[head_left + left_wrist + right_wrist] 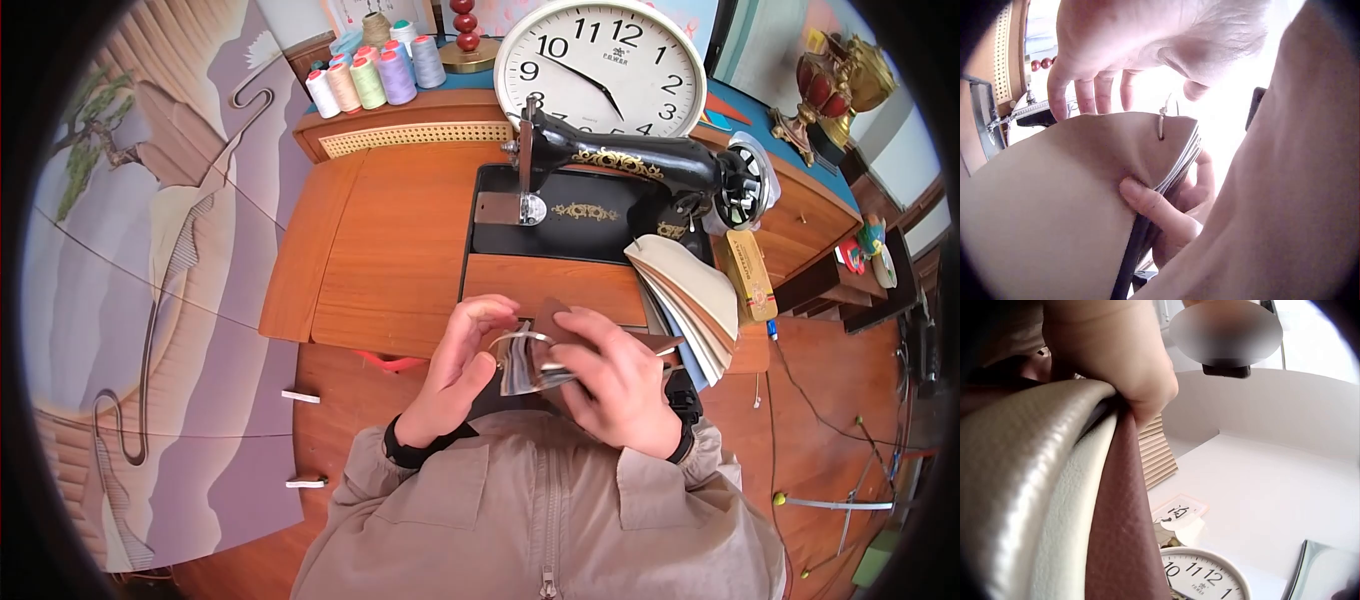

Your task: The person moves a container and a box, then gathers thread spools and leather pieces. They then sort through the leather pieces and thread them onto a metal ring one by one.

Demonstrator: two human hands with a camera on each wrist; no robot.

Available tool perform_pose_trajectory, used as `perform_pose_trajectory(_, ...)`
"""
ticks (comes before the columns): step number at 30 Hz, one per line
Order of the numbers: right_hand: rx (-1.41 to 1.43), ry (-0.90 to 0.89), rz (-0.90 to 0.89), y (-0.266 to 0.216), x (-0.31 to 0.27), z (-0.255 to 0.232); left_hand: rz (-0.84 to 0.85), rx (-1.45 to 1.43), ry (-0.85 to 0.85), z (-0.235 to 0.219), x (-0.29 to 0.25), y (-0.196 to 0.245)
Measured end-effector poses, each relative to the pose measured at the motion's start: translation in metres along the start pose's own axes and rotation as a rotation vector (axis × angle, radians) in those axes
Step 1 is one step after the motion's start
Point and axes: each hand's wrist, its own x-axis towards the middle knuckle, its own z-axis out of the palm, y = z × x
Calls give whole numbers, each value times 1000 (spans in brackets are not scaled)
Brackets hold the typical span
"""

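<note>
A stack of thin leather-like sheets [520,365] is between the hands, with a thin looped cord through its corner [1161,128]. In the head view cream, brown and blue sheets [690,295] fan out right of the right hand, which covers the part between. The right hand [625,385] grips the stack, its thumb on the pale outer sheet [1060,187] in the left wrist view. At the stack's left end, the left hand [462,368] is raised with its fingers extended near the cord. Brown and pale sheets [1129,519] run below the right hand [1110,356] in the right wrist view.
Beyond the hands is a wooden sewing table [400,250] bearing a black sewing machine [640,160]. Behind are thread spools [370,80] and a round clock [600,70]. A yellow box [748,272] lies at the right, and a patterned panel [200,300] at the left.
</note>
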Motion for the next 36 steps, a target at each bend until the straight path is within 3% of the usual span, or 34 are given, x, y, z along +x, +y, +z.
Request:
perform_pose_trajectory(1,0,1,-10,2,0,-2,-19,-48,-2,0,2,-1)
perform_pose_trajectory(3,354,59,263,5,0,-8,-49,-75,-35,-4,3,-9)
perform_pose_trajectory(5,532,66,383,12,-5,-5,-21,22,-107,-1,8,-13)
perform_pose_trajectory(11,790,210,475,22,6,2,-218,-25,-134,1,15,-18)
perform_pose_trajectory(13,1111,191,701,27,4,2,-189,39,-301,-6,15,-24)
perform_pose_trajectory(15,1147,171,722,28,8,4,-200,-43,-213,-2,8,-21)
perform_pose_trajectory(17,1158,167,763,32,9,14,-355,-129,-115,-5,3,-21)
perform_pose_trajectory(18,1170,131,751,38,6,20,-351,-126,-114,-8,1,-21)
perform_pose_trajectory(20,1199,105,791,42,7,29,-384,-264,103,-19,-1,-21)
perform_pose_trajectory(21,1184,69,824,46,4,31,-384,-260,98,-30,0,-20)
perform_pose_trajectory(23,1123,-27,855,60,-10,44,-468,-256,340,-64,5,-15)
perform_pose_trajectory(27,1121,-103,1004,74,-42,71,-401,-98,552,-147,31,-17)
perform_pose_trajectory(31,958,-87,851,63,-46,82,-417,-42,546,-218,72,-2)
perform_pose_trajectory(33,945,-77,851,59,-49,85,-446,52,579,-248,89,-12)
perform_pose_trajectory(34,904,-119,838,57,-52,87,-339,146,561,-255,94,-21)
perform_pose_trajectory(35,861,-159,826,55,-55,88,-338,148,545,-270,94,-40)
perform_pose_trajectory(36,800,-178,833,48,-54,85,-300,534,597,-288,93,-65)
